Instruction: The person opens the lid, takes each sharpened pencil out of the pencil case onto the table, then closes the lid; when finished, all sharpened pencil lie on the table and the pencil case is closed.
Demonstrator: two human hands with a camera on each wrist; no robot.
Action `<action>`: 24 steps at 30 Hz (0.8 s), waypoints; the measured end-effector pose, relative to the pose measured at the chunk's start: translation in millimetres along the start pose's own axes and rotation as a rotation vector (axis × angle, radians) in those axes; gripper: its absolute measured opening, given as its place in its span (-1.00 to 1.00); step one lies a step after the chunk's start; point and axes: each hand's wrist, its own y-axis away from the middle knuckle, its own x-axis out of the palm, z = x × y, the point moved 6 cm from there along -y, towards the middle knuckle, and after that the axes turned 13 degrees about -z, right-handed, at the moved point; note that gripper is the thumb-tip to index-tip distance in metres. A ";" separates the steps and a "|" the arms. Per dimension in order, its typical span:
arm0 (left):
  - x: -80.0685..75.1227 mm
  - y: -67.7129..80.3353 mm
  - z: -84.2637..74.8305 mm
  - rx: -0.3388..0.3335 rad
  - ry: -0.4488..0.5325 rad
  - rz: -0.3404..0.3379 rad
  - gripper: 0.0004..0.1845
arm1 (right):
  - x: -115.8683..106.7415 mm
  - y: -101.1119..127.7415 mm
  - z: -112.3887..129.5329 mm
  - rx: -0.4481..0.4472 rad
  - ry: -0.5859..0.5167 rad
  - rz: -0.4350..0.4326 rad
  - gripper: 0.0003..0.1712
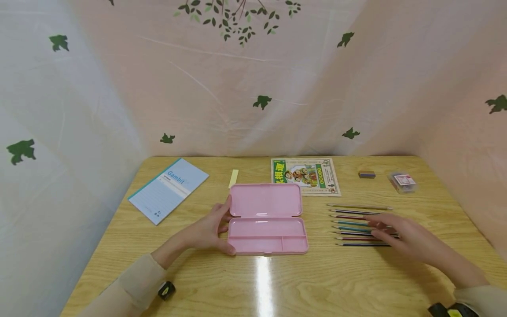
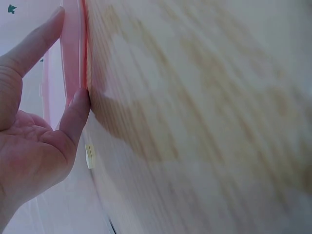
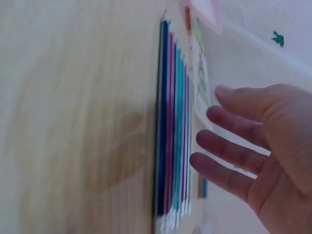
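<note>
A pink pencil case [image 1: 255,243] stands with its lid raised in the middle of the table, its compartments bare. My left hand [image 1: 207,228] holds it by the left side, thumb at the front corner and fingers along the lid's edge. In the left wrist view, the thumb and a finger of this hand [image 2: 44,141] meet the pink edge. To the right, several pencils [image 1: 354,223] lie side by side, points toward the case. Over their right ends hovers my right hand [image 1: 408,235], fingers spread and slightly bent, with a gap to the pencils [image 3: 170,122] in the right wrist view.
A blue notebook [image 1: 168,191] lies at the left. Behind the case are a yellow strip [image 1: 233,177] and an illustrated booklet [image 1: 330,176], partly covered by the lid. An eraser-like block [image 1: 366,175] and a small clear box [image 1: 403,181] sit at the back right.
</note>
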 end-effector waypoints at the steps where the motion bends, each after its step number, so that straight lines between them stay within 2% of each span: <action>1: 0.1 0.0 0.0 0.001 -0.001 0.000 0.52 | 0.8 -4.3 2.4 0.028 -0.021 0.006 -0.52; 5: 1.0 0.1 -0.1 0.011 0.008 0.002 0.52 | 7.7 -21.3 10.7 0.120 -0.138 0.011 -0.36; 9: 1.9 0.1 -0.6 0.030 0.038 0.001 0.52 | 24.7 -36.9 16.3 0.190 -0.348 0.004 -0.17; 12: 2.3 -0.5 -0.8 0.039 0.044 -0.001 0.52 | 41.3 -48.3 23.2 0.232 -0.508 0.032 -0.15; 16: 2.5 -1.0 -0.2 0.036 0.038 -0.006 0.52 | 60.0 -62.0 34.5 0.278 -0.635 0.082 -0.14; 21: 2.1 0.0 -0.2 0.031 0.049 -0.009 0.54 | 80.1 -72.4 40.9 0.432 -0.800 0.158 -0.09; 24: 1.7 0.6 0.6 0.027 0.054 -0.014 0.56 | 91.0 -74.5 41.5 0.522 -0.852 0.204 -0.11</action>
